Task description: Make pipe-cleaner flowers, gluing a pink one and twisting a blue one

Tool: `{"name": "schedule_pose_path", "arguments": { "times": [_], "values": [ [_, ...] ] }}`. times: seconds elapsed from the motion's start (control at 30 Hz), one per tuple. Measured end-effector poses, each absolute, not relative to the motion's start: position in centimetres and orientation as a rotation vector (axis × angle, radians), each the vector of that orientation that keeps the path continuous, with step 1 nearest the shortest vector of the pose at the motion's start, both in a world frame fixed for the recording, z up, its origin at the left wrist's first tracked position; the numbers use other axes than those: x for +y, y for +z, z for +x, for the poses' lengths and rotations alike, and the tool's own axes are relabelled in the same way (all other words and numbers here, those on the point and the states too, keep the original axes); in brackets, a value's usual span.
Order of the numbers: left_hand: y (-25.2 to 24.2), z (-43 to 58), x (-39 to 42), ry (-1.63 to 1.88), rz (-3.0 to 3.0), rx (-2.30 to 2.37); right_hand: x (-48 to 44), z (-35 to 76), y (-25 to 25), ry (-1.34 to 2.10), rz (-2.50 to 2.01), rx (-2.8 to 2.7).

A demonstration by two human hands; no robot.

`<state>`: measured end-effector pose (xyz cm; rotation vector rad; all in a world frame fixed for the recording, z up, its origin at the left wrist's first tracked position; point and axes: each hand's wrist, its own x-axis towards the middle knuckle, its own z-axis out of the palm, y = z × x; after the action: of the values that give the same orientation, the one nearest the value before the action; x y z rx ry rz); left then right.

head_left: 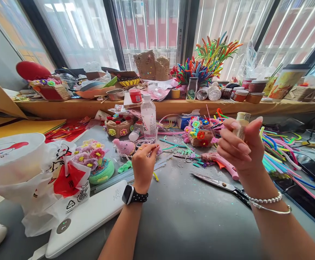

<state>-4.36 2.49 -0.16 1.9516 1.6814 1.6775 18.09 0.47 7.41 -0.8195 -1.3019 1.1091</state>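
Note:
My left hand (pixel 143 162), with a black watch on its wrist, is closed around a small pink craft piece (pixel 158 150) held just above the grey table (pixel 179 216). My right hand (pixel 240 146), with bracelets on its wrist, is raised and closed on a small cream-coloured bottle (pixel 242 124) with a pale cap. A pink glue gun (pixel 219 160) and a pair of scissors (pixel 219 185) lie on the table below the right hand.
A white power bank (pixel 92 215) and a plastic-bagged drink cup (pixel 18 169) sit at the left. A water bottle (pixel 148 117), flower baskets (pixel 200 135), loose pipe cleaners (pixel 279 151) and a phone (pixel 313 169) crowd the far table. A wooden ledge (pixel 173 106) holds jars.

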Motion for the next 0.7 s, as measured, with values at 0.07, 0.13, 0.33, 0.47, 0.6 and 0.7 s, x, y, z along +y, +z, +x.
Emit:
{"name": "schedule_pose_path", "arguments": {
  "times": [0.07, 0.13, 0.33, 0.47, 0.6, 0.7],
  "values": [
    [0.0, -4.3, 2.6, 1.707, 1.695, 1.512, 1.2, 19.3, 7.6, 1.172, -0.938, -1.531],
    [0.3, -4.3, 2.6, 1.685, 1.367, 1.315, 2.2, 19.6, 7.2, 1.058, -1.184, -1.723],
    [1.1, -4.6, 2.7, 1.558, 0.668, 0.866, 3.6, 15.5, 2.2, 0.763, -1.298, -1.530],
    [1.1, -4.8, 2.7, 1.556, 0.571, 0.804, 3.0, 11.8, 0.2, 1.219, -0.969, -1.364],
    [1.0, -4.7, 2.8, 1.583, 0.572, 0.796, 2.5, 10.1, -0.2, 1.432, -0.791, -1.272],
    [0.9, -4.7, 2.9, 1.635, 0.569, 0.782, 2.4, 9.7, -0.5, 1.468, -0.763, -1.256]
  ]
}}
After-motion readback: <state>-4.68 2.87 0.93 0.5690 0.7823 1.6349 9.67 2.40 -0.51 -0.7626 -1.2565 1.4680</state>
